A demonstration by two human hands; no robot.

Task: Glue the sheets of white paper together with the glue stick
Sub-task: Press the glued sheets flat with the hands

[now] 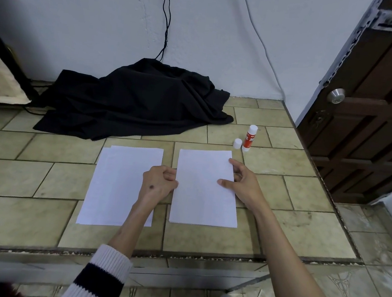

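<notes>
A white sheet lies on the tiled surface in the middle right. My left hand pinches its left edge. My right hand grips its right edge, thumb on top and fingers partly under the paper. To the left lies a stack of white sheets, slightly offset from one another, partly covered by my left forearm. The glue stick, red and white, stands upright beyond the right sheet, uncapped. Its white cap stands just left of it.
A heap of black cloth lies against the wall behind the papers, with black cables running up the wall. A brown door stands at the right. The raised tiled platform ends in a step near me.
</notes>
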